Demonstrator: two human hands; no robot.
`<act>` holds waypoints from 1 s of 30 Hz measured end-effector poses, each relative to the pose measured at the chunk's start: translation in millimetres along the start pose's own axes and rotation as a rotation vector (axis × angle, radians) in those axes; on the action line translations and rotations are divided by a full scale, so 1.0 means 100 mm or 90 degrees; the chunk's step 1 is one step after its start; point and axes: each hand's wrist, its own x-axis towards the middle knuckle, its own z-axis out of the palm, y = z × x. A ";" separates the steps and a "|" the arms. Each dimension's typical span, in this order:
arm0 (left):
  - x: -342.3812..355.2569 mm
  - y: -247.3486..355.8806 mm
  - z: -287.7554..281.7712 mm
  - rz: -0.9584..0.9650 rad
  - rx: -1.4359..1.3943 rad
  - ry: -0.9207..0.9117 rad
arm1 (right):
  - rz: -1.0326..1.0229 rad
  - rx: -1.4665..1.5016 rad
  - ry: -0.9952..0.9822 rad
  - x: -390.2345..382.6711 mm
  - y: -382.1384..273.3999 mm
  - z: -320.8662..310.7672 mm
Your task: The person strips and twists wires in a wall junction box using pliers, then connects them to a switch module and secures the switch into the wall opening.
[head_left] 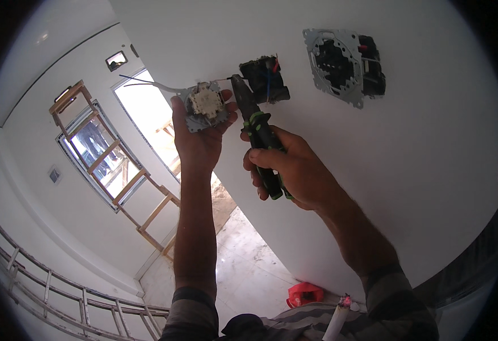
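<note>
Left grip: my left grip (199, 145) is closed round the edges of a switch-like mechanism (207, 102), thumb on one side and fingers on the other.
Mechanism: a pale block on a grey metal plate, held up in front of the wall (340, 170), to the left of the black wall box (260, 82).
Loose ends: a blue wire (135, 78) and a pale one stick out leftward from the grey cable (166, 88) beside the mechanism.
Right grip: my right grip (289, 162) is wrapped round the handles of black-and-green pliers (260, 128).
Pliers' nose: points up, just beside the wall box, at a thin wire near the mechanism; I cannot tell whether the jaws are closed on it.
Wall box: set in the wall, with red and blue wires showing inside.
Farther right: a second metal frame (348, 74) at the wall, next to another black box (373, 68).
Behind, left: a wooden ladder (103, 157) in front of a window.
Floor: a red bag (304, 294) by the wall's foot.
</note>
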 end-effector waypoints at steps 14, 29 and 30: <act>-0.63 -0.16 -0.10 0.011 -0.319 -0.082 | -0.014 0.063 -0.028 0.01 0.05 -0.10; -0.68 -0.11 -0.23 -0.025 -0.261 0.007 | -0.024 0.032 0.001 0.01 0.04 -0.09; -0.66 -0.11 -0.28 -0.032 -0.275 -0.028 | -0.024 0.028 0.002 0.02 0.04 -0.08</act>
